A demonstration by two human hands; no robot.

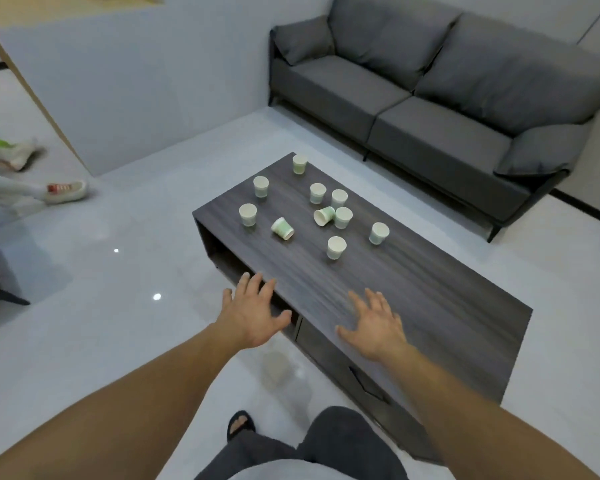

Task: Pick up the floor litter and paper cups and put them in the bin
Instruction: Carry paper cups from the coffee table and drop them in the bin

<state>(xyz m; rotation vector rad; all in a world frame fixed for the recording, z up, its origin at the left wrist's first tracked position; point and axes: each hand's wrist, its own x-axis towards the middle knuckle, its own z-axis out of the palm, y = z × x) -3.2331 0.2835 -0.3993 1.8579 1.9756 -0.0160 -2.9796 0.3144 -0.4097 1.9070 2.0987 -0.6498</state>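
Now the left hand (253,317) is reaching forward with fingers spread and grasping nothing, hanging over the near edge of the dark wood-grain coffee table (447,306); whether it is touching that edge is not clear. At its 3 o'clock the right hand (378,327) is stretching flat above the tabletop, likewise released and empty. Ten paper cups (336,247) are sitting on the far half of the table, toward 12 o'clock from the hands and well apart from them: eight are standing upright and two are lying on their sides. Green print is showing on the cups, too small to read. A grey sofa (430,98) is standing beyond the table at 1 o'clock, and another person's shoe (65,190) is showing at 9 o'clock on the pale floor (136,271)
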